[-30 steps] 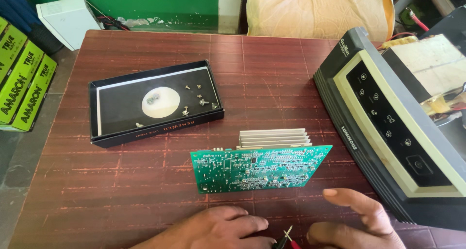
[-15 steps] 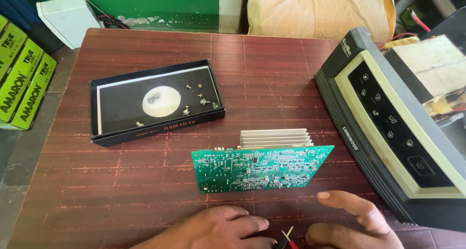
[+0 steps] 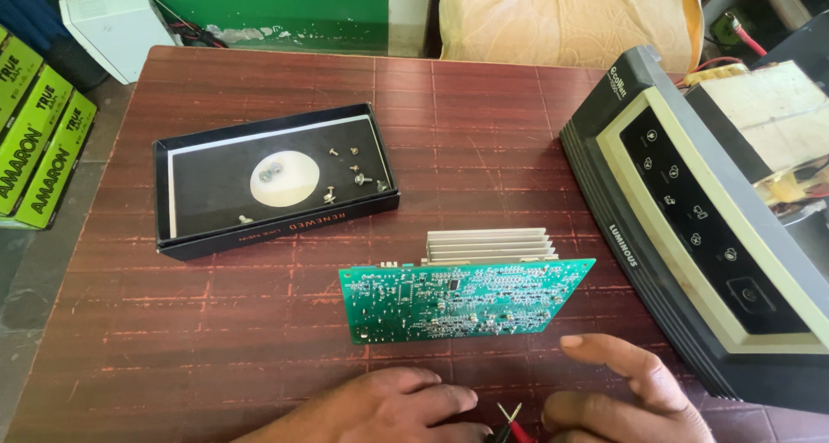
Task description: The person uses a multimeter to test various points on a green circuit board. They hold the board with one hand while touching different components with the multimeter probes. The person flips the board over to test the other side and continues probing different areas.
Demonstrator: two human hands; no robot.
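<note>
Green rectangular printed circuit board [image 3: 462, 298] with a silver ribbed metal heat sink [image 3: 490, 245] at its far edge is lying solder side up on the dark red-brown wooden surface [image 3: 484, 123], near the middle, just beyond both hands.

Left hand [image 3: 380, 408]: is resting palm down on the surface at the near edge, fingers [image 3: 432, 401] stretched flat and close together, gripping nothing.

Right hand [image 3: 617, 400]: is sitting at the near right, fingers [image 3: 604, 350] loosely spread and curved, forefinger pointing left just short of the board's near edge; whether it is holding anything cannot be told.

Two thin metal probe tips [image 3: 509, 413], one with a red sleeve and one with a black, are poking up between the two hands at the near edge.

Shallow black cardboard box lid [image 3: 207, 184] is lying to the far left of the board, well apart from it, carrying a white round disc [image 3: 284, 178] and several small loose metal screws [image 3: 356, 174].

Large black and cream power unit casing [image 3: 691, 227] is lying tilted at the right edge of the surface.

Green and yellow cartons [image 3: 39, 145] are standing off the far left side.
</note>
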